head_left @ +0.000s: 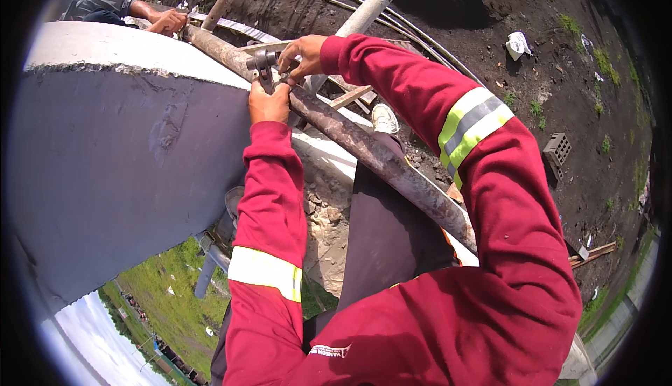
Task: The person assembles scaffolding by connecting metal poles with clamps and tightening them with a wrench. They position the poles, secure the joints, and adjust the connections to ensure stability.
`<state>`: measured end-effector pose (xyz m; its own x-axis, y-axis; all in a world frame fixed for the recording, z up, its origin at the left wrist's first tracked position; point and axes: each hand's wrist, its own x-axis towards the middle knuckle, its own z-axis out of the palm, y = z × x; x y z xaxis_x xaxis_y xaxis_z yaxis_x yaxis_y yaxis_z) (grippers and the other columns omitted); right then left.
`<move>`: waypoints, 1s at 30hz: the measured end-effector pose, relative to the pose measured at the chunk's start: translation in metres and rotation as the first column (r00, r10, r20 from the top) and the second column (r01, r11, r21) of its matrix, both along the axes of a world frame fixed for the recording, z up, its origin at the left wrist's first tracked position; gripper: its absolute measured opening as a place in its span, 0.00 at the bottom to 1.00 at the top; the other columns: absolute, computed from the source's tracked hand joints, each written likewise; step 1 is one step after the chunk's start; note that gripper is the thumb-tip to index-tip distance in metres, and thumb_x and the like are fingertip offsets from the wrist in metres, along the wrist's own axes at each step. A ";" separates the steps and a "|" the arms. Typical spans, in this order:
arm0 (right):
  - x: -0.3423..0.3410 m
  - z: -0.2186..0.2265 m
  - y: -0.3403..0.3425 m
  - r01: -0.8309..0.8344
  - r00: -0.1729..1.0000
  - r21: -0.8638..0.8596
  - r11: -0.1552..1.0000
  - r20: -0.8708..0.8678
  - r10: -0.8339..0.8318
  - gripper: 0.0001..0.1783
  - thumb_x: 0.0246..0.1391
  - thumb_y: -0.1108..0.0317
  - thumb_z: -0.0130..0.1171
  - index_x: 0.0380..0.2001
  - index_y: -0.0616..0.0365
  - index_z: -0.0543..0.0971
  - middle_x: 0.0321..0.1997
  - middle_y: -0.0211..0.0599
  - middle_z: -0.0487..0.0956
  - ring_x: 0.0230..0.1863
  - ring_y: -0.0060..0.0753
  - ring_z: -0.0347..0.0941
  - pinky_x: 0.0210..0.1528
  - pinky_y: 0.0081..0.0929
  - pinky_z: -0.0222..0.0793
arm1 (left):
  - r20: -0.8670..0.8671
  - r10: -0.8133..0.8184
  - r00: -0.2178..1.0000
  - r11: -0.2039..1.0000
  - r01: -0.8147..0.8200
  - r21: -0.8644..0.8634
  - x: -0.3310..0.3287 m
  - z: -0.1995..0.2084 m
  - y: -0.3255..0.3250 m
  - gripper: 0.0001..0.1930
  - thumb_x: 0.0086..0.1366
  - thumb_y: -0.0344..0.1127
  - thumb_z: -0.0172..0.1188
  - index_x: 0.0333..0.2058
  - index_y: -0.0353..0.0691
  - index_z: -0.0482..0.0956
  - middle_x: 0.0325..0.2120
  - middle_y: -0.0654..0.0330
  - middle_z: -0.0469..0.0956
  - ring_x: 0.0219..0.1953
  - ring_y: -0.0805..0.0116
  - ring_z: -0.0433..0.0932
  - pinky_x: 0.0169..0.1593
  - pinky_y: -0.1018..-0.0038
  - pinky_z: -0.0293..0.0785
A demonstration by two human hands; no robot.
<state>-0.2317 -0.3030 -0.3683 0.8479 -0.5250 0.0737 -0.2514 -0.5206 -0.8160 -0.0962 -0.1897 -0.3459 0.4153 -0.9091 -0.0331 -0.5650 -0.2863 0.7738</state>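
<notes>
Currently, a metal clamp (264, 60) sits at the rusty pipe (364, 145); left hand (269, 105) grips it from below; right hand (304, 55) touches its side, closure unclear; a co-worker's hand (166, 22) lies near the pipe's far end

Dark soil ground (483, 64) — on it a grey hollow block (558, 148), a white scrap (518, 45), wooden strips (595, 253)

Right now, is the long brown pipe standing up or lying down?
Lying down, perhaps sloping: the pipe stretches from beside the other person's hand across the dark trouser leg.
</notes>
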 end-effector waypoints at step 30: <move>0.001 -0.023 0.017 0.112 0.943 -0.191 0.975 0.331 -0.044 0.11 0.43 0.65 0.62 0.32 0.55 0.78 0.37 0.37 0.77 0.42 0.39 0.72 0.48 0.32 0.65 | 0.116 -0.001 0.993 0.997 -0.007 0.074 -0.030 -0.007 0.148 0.13 0.56 0.32 0.53 0.40 0.35 0.70 0.22 0.49 0.75 0.25 0.55 0.76 0.30 0.67 0.69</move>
